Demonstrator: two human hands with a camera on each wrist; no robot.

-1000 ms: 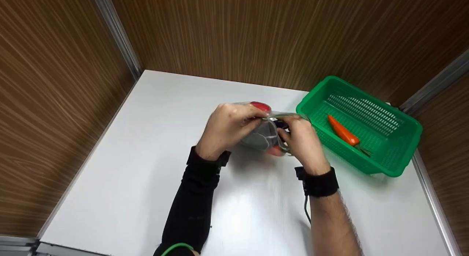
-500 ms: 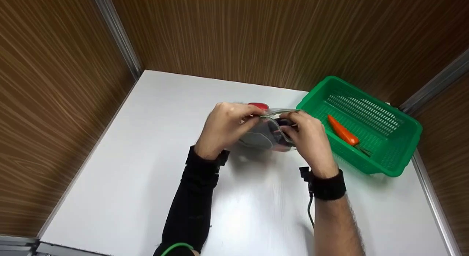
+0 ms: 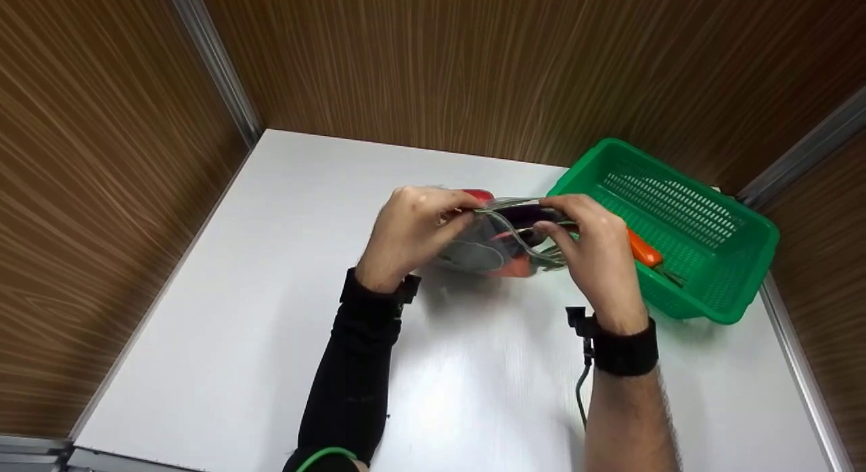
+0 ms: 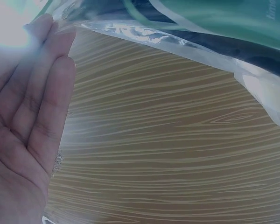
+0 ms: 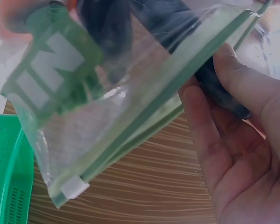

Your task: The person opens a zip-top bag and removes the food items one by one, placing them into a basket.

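Note:
A clear zip bag [image 3: 504, 239] with a green zipper strip is held above the white table [image 3: 270, 289], between both hands. Red, dark purple and orange items show through it. My left hand [image 3: 419, 225] pinches the bag's top edge at its left end. My right hand [image 3: 595, 245] pinches the same edge at its right end, close to the green basket [image 3: 710, 255]. In the right wrist view the bag [image 5: 121, 93] with its white slider [image 5: 74, 188] hangs beside my right hand's fingers [image 5: 233, 135]. The left wrist view shows my left hand's fingers [image 4: 32, 116] behind the plastic bag [image 4: 177, 28].
The green slotted basket stands at the table's right back corner with an orange carrot [image 3: 643, 252] in it, partly hidden by my right hand. Wood-grain walls [image 3: 440, 59] close in the table on three sides. A cable [image 3: 582, 391] hangs from the right wrist strap.
My right hand has slid to the right along the bag's top edge, toward the basket, and now covers part of the carrot. The left hand has stayed in place.

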